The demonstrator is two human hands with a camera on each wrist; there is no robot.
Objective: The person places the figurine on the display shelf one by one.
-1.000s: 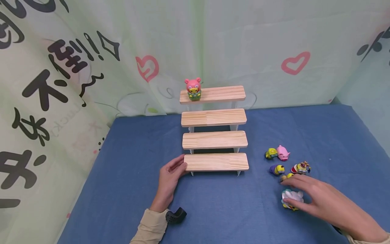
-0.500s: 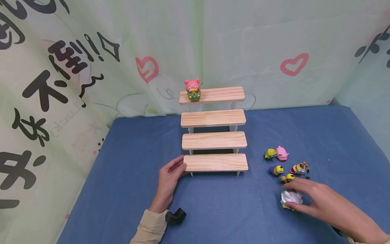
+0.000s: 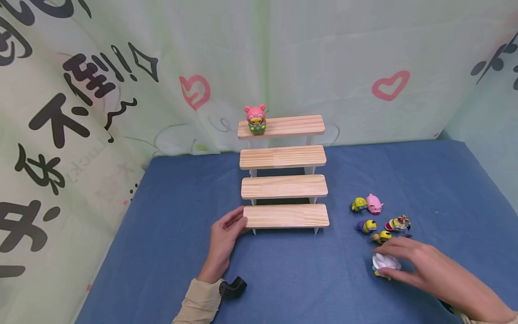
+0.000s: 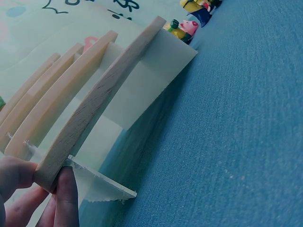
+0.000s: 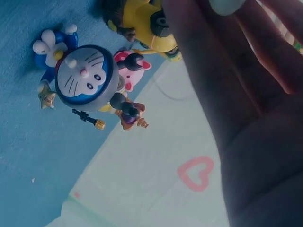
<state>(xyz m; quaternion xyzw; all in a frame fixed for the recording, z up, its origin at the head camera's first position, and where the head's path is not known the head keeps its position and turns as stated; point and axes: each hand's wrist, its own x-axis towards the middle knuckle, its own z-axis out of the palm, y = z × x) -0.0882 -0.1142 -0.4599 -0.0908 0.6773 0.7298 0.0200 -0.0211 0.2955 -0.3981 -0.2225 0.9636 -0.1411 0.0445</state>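
Observation:
My left hand (image 3: 224, 240) pinches the left end of the lowest wooden board (image 3: 287, 216) of a four-step display stand, thumb on top and fingers beneath, as the left wrist view shows. A white-topped toy figurine (image 3: 387, 262) with some yellow low down sits on the blue cloth at the right. My right hand (image 3: 426, 265) reaches over it, the thumb at its near side and the fingers curled at its far side. The right wrist view shows a small white piece (image 5: 227, 4) between the dark fingers.
A pink-headed figurine (image 3: 256, 120) stands on the top board's left end. Beyond my right hand lie a turtle-like toy (image 3: 359, 204), a pink pig (image 3: 374, 204), and several yellow figures (image 3: 367, 226). A blue-and-white cat figure (image 5: 85, 78) shows in the right wrist view. A printed curtain (image 3: 323, 67) hangs behind.
The white-topped figurine has tipped slightly under my right hand, its raised white part now looking rounder. The left hand and the stand keep their places.

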